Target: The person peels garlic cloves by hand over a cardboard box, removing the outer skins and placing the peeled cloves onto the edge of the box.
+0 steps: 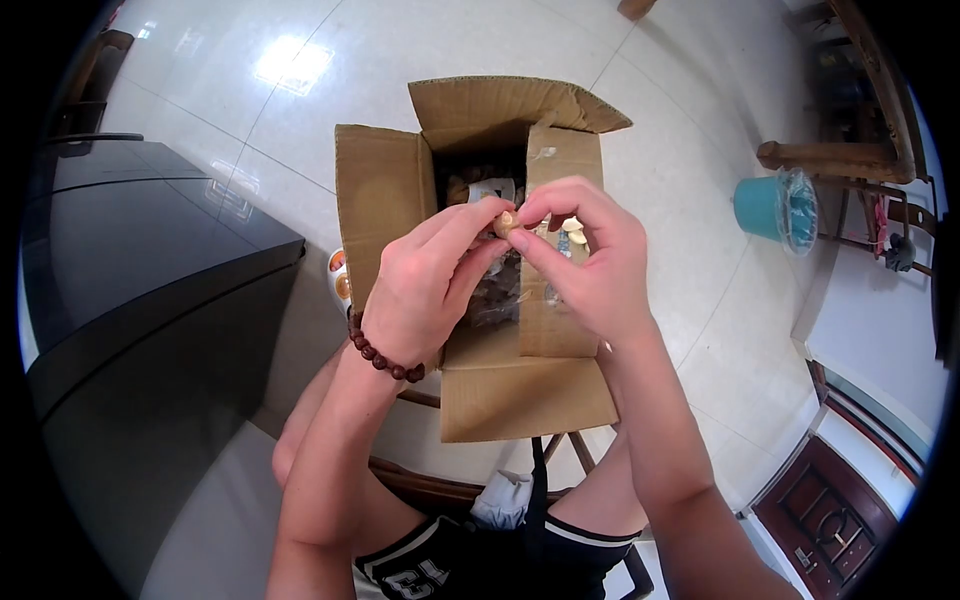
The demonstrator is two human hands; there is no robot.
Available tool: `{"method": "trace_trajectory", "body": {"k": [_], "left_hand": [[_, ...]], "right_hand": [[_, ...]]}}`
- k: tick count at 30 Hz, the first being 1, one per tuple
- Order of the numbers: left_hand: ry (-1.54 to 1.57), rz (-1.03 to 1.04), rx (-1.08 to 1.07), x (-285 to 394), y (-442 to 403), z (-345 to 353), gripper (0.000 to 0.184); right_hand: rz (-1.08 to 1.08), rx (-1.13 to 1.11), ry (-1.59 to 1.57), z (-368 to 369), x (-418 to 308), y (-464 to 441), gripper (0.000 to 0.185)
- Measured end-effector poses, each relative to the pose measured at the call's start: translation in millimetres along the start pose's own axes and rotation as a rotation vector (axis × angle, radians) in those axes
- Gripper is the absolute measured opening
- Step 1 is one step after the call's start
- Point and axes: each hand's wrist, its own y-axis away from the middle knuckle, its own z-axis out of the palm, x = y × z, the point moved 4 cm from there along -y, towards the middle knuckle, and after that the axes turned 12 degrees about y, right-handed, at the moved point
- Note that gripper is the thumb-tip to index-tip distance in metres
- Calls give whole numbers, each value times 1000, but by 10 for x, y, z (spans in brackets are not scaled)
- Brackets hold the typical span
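Looks like somebody's home to me, though I can't tell which room. There's a shiny pale tile floor, a dark brown panelled door at lower right, some big glossy black furniture on the left, wooden furniture at upper right and a teal bin with a clear plastic liner. The person's black shorts feel pretty homey too.

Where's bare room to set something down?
Free: white tiled floor between the brown cardboard box and turquoise round bucket; more floor beyond the box's far flap. Crowded: the box opening, where the left hand and right hand meet on a small tan piece above the contents; left of the box, by a glossy black cabinet and orange-and-white object.
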Motion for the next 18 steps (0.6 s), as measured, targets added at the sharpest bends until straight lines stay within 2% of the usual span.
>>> {"method": "trace_trajectory", "body": {"k": [4,6,7,9,10,12,18], "left_hand": [[8,16,-48,-55,11,-18,28],[341,-252,-93,-158,46,9,26],[341,-251,-94,-151,49,23,26],[758,-398,-35,-179,65,72,28],[758,-397,-36,-191,61,66,28],[974,-474,14,-262,63,42,30],[1026,-493,58,-241,53,38,29]], "right_hand": [[6,-73,-75,-6,53,-5,12],[85,-141,-129,-5,70,-1,12],[85,-140,-129,-10,68,2,12],[45,-101,-178,-31,46,7,12],[45,-100,-177,-36,50,8,12],[-10,-79,-210,-60,39,16,11],[146,-194,-244,-105,123,55,9]]}}
